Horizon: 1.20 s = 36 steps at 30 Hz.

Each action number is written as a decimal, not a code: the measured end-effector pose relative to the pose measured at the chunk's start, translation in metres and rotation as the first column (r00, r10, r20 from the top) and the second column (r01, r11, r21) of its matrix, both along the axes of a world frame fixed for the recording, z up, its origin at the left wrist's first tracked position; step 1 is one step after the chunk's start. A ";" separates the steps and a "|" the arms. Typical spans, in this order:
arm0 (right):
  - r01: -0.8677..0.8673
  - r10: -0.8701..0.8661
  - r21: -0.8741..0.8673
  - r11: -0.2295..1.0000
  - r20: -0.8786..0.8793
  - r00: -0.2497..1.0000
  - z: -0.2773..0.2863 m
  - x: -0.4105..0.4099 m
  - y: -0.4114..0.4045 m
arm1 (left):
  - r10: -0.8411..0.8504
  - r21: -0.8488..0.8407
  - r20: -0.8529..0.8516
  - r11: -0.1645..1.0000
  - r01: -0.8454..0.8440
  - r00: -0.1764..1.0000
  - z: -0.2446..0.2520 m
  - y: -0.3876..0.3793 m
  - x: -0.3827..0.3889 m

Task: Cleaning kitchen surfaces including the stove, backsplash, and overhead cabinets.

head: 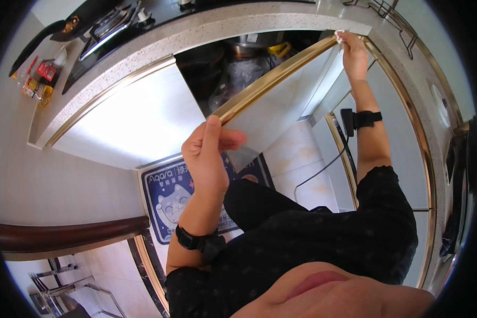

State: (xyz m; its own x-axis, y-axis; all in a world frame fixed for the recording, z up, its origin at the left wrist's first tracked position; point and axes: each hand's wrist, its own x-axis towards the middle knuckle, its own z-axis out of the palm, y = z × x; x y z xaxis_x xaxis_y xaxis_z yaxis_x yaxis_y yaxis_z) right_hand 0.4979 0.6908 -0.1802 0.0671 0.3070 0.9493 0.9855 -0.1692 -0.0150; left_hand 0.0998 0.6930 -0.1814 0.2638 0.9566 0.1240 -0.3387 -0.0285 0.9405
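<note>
A white cabinet door (280, 103) with a gold metal edge strip stands partly swung out under the stone countertop. My left hand (208, 151) grips its free corner, thumb on top of the strip and fingers around the edge. At the other end of the strip, by the counter's corner, my right hand (354, 51) holds a crumpled white cloth or tissue (339, 35) against the gold edge. Inside the cabinet a metal pot (248, 41), a yellow-handled item (280, 49) and plastic-wrapped things show dimly. Black straps with devices sit on both forearms.
Above the cabinet is a gas hob (103, 43) with a black pan (79, 20). Bottles and packets (39, 81) stand at the left. A wire rack (397, 24) is on the right counter. A blue printed mat (171, 198) lies on the floor; a black cable hangs from my right forearm.
</note>
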 end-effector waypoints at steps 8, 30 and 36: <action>-0.149 0.164 -0.104 0.983 0.154 0.974 0.008 -0.100 -0.008 | -0.041 0.042 0.004 0.998 0.040 0.999 -0.005 -0.009 -0.004; -0.481 0.497 -0.161 0.862 0.074 0.865 -0.005 -0.202 0.010 | -0.137 0.123 -0.100 0.981 0.149 0.985 -0.016 0.016 -0.016; -0.665 0.703 -0.235 0.709 0.166 0.691 0.003 -0.281 0.032 | -0.088 0.159 -0.137 0.981 0.110 0.987 -0.015 0.044 -0.043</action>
